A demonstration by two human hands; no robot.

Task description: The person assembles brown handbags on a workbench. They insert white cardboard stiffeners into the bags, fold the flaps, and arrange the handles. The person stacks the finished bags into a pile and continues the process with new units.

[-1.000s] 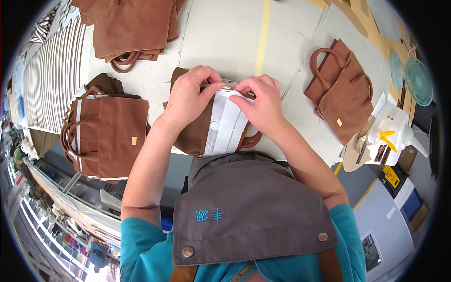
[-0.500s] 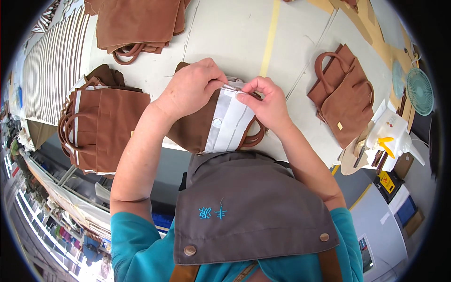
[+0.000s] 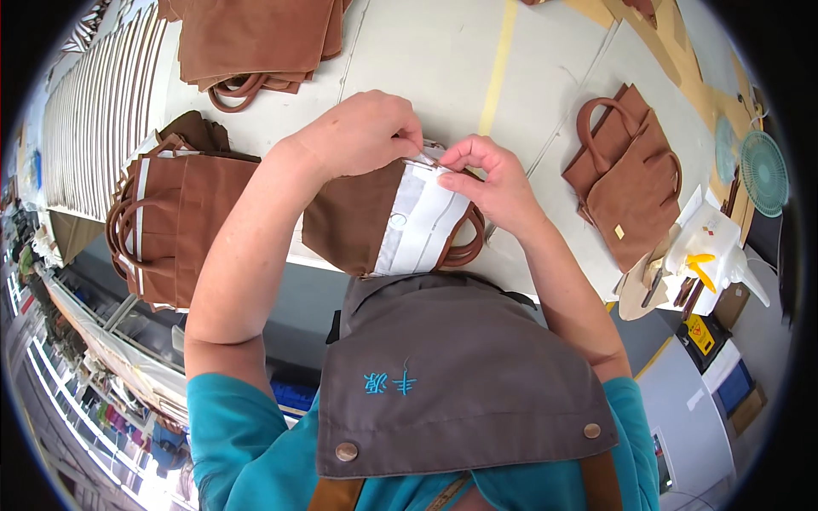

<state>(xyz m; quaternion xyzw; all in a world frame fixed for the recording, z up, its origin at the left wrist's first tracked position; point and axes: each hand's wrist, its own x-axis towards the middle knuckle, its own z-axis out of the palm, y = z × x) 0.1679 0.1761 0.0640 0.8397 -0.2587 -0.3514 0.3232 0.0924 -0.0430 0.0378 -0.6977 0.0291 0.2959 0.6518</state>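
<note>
In front of my apron lies a brown bag panel [image 3: 348, 223] with a broad white lining strip [image 3: 419, 223] across it and brown loop handles [image 3: 465, 247] at its right side. My left hand [image 3: 362, 132] is bent over the panel's far edge, its thumb and fingers pinched at the end of the white strip. Beside it, my right hand [image 3: 490, 175] pinches the same end between thumb and forefinger. The fingertips of both hands nearly meet there. Whatever fine piece lies between them is too small to make out.
Stacked brown bag panels with handles [image 3: 183, 226] lie at the left, and another pile [image 3: 256, 43] at the far left. A brown bag piece with a small gold plate [image 3: 626, 183] rests at the right. Beyond it are a yellow-handled tool [image 3: 702, 271] and a green fan [image 3: 763, 173].
My left hand has shifted slightly up and right, its wrist more arched. My right hand stays at the strip's end. The panel has barely moved.
</note>
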